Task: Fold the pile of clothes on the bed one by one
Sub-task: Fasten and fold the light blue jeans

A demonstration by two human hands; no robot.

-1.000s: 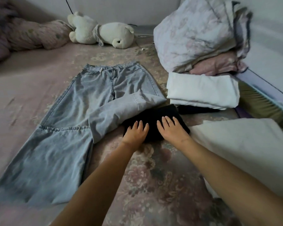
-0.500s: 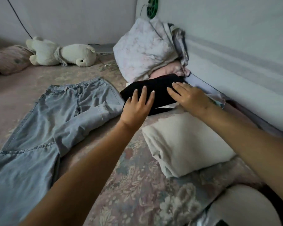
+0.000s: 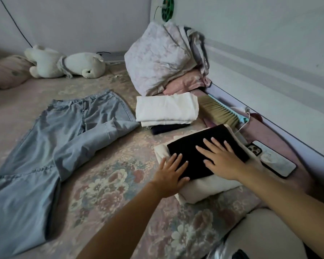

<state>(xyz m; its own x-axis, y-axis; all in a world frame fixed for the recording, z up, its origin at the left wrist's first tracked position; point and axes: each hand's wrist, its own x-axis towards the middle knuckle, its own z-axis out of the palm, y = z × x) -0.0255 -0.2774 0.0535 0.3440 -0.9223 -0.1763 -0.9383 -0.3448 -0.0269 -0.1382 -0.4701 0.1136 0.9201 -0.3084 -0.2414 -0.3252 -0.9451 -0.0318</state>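
Note:
A folded black garment (image 3: 193, 149) lies on top of a folded cream garment (image 3: 206, 187) on the bed, right of centre. My right hand (image 3: 220, 158) rests flat on the black garment, fingers spread. My left hand (image 3: 171, 171) lies flat on its near left corner, partly on the cream cloth. Light blue jeans (image 3: 51, 139) are spread on the bed at the left, one leg folded across. A folded white stack (image 3: 166, 110) over a dark garment (image 3: 168, 128) sits behind.
A bundled floral quilt (image 3: 157, 58) and pink cloth (image 3: 187, 83) stand at the back by the wall. A brush (image 3: 219, 114) and a phone (image 3: 271, 158) lie at the right beside the wall. A white plush toy (image 3: 64, 64) and a pillow (image 3: 6, 71) lie far left.
Both hands carried the folded black garment from beside the jeans over to the right and set it down on the cream garment. They now lie flat on it.

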